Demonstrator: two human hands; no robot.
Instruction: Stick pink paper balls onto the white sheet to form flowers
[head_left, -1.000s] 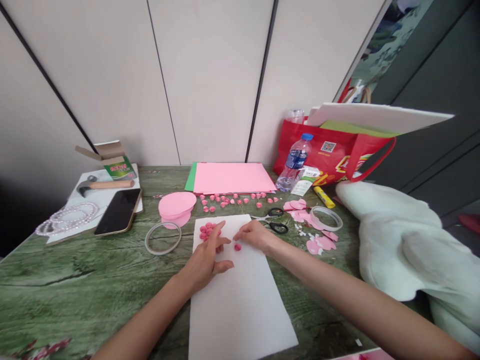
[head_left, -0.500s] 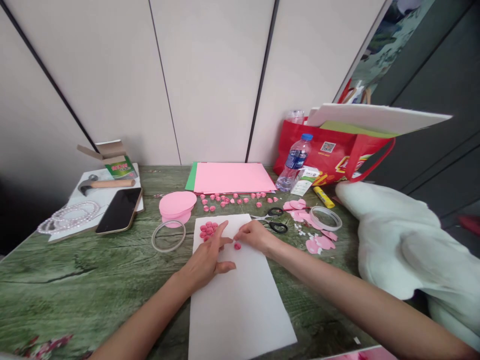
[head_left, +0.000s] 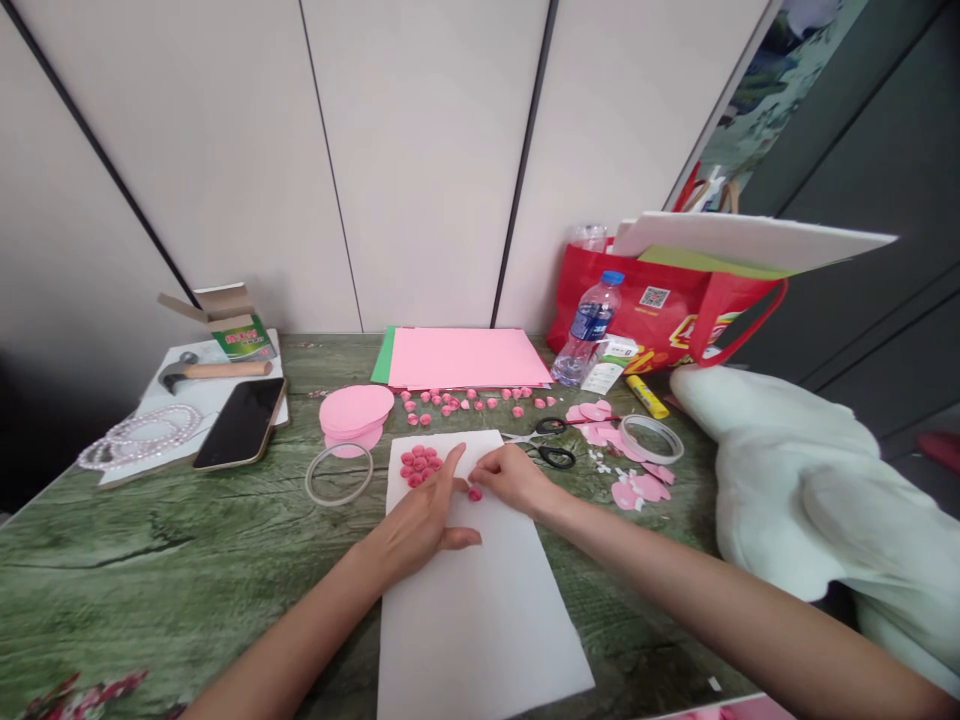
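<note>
Bent low over a white sheet: left hand with thumb and forefinger spread wide, just beside a pink rosette cluster; right hand curled, fingertips close together (pinching something or nothing, cannot tell) at a lone pink rosette lying on the sheet. Near its upper right corner, black-handled scissors.

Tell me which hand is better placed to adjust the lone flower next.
Probably the right hand: its fingers are bunched close beside the lone flower. The left hand is spread open near the clustered flowers.
</note>
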